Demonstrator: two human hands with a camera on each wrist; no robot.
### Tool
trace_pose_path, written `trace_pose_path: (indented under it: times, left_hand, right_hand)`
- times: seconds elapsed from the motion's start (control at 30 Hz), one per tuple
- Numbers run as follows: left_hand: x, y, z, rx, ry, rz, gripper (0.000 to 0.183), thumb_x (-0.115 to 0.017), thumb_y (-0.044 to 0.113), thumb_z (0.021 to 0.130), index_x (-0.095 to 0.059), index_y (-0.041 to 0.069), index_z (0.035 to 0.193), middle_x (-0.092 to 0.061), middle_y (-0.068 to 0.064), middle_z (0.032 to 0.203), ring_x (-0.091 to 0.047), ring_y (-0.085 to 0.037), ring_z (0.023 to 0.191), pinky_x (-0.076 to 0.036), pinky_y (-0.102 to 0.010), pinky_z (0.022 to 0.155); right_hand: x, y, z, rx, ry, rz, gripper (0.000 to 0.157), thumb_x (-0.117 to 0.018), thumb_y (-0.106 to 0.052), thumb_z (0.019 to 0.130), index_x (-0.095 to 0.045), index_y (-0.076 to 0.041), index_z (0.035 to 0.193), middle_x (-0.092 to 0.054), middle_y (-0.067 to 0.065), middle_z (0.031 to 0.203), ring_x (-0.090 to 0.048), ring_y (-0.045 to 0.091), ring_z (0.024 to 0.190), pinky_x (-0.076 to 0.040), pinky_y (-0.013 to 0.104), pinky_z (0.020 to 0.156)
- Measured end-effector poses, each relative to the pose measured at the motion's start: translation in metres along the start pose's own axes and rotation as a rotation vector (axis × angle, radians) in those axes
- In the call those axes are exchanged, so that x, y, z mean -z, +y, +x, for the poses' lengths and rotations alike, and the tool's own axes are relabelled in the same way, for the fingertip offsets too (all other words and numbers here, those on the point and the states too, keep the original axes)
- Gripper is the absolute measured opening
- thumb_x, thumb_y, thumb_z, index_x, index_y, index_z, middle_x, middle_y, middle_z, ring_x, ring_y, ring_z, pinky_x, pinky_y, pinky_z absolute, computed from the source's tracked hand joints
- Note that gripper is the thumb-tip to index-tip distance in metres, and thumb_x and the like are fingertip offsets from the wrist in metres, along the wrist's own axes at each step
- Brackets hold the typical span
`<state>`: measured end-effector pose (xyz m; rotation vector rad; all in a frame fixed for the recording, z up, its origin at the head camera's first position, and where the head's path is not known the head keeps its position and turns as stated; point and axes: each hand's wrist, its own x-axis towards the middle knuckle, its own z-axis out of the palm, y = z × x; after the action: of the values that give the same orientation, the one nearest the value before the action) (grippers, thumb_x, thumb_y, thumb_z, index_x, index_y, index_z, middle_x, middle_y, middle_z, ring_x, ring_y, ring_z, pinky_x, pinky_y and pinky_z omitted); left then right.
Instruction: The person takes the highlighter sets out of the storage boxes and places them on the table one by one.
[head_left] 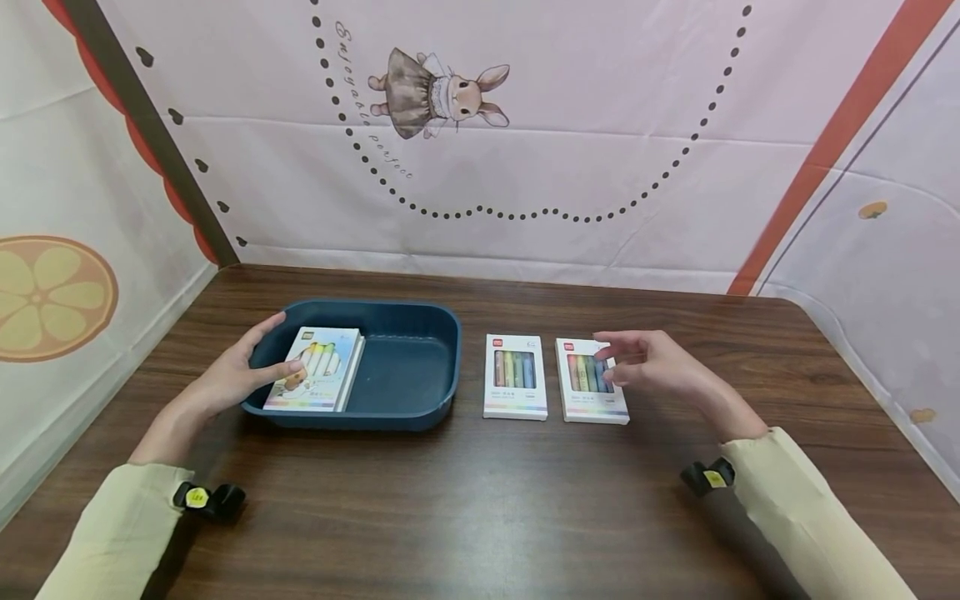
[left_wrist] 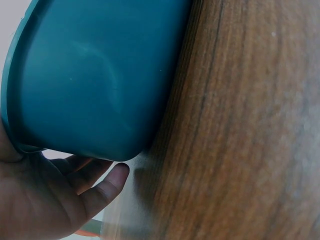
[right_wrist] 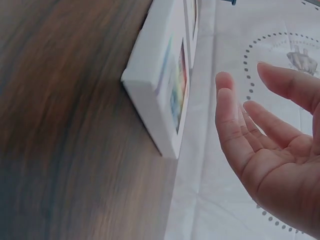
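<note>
A dark blue plastic basin [head_left: 405, 421] stands on the left side of the table. My left hand [head_left: 232, 371] holds its left rim, thumb over the inside and the other fingers along the outer wall [left_wrist: 95, 85]. Inside, beneath the thumb tip, lie stacked white crayon boxes [head_left: 322, 375] with a picture cover. To the right of the basin, two white crayon boxes with clear windows lie flat, a left one [head_left: 515, 404] and a right one [head_left: 592, 408]. Above the right box, my right hand [head_left: 652, 362] hovers with loosely bent fingers, apart from it in the right wrist view.
The brown wooden table [head_left: 480, 517] reaches back to a printed cloth [head_left: 570, 150] that hangs like a wall behind it and along both sides. Black straps with small devices [head_left: 210, 500] sit at both wrists, over pale sleeves.
</note>
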<state>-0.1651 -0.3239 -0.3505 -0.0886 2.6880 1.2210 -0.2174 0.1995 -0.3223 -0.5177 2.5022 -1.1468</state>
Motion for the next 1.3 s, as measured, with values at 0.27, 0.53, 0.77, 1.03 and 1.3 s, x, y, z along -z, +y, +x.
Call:
trace_pose_path:
  times: [0.27,0.53,0.77,1.03,1.3]
  left_hand:
    - [0.001,-0.001,-0.001,0.003,-0.002,-0.003,0.09,-0.058,0.045,0.086,0.004,0.022,0.147,0.007,-0.027,0.148,0.003,-0.055,0.129,-0.009,-0.076,0.09]
    - [0.0,0.0,0.0,-0.003,0.001,0.007,0.091,-0.059,0.045,0.085,0.004,0.022,0.147,0.007,-0.027,0.148,0.002,-0.055,0.129,-0.009,-0.076,0.09]
    - [0.0,0.0,0.0,-0.006,0.001,0.0,0.091,-0.059,0.045,0.085,0.004,0.022,0.147,0.007,-0.027,0.148,0.002,-0.054,0.13,-0.009,-0.075,0.091]
    - [0.0,-0.001,0.001,-0.008,-0.009,-0.019,0.091,-0.059,0.044,0.086,0.005,0.023,0.147,0.008,-0.026,0.148,0.004,-0.054,0.13,-0.008,-0.075,0.091]
    - [0.0,-0.003,0.001,-0.003,-0.003,-0.006,0.091,-0.058,0.045,0.086,0.005,0.023,0.147,0.007,-0.027,0.148,0.003,-0.055,0.129,-0.008,-0.075,0.09]
  right_hand:
    - [-0.007,-0.013,0.014,0.058,-0.012,0.05,0.057,-0.068,-0.012,0.081,-0.045,0.0,0.132,-0.06,0.018,0.113,-0.058,0.022,0.097,-0.05,0.031,0.08]
    - [-0.012,-0.026,0.025,0.09,-0.068,0.154,0.053,-0.062,-0.003,0.083,-0.043,0.003,0.132,-0.056,0.026,0.115,-0.062,0.018,0.091,-0.052,0.031,0.08]
    - [-0.018,-0.037,0.032,0.08,-0.072,0.201,0.051,-0.06,-0.003,0.084,-0.044,0.004,0.132,-0.054,0.028,0.12,-0.062,0.027,0.097,-0.049,0.044,0.085]
    - [-0.022,-0.049,0.036,0.101,-0.061,0.141,0.047,-0.063,-0.008,0.084,-0.049,0.002,0.128,-0.056,0.022,0.12,-0.061,0.026,0.1,-0.048,0.041,0.086]
    - [-0.029,-0.06,0.043,0.091,-0.061,0.217,0.047,-0.063,-0.005,0.085,-0.048,0.003,0.128,-0.057,0.02,0.12,-0.06,0.022,0.104,-0.047,0.034,0.089]
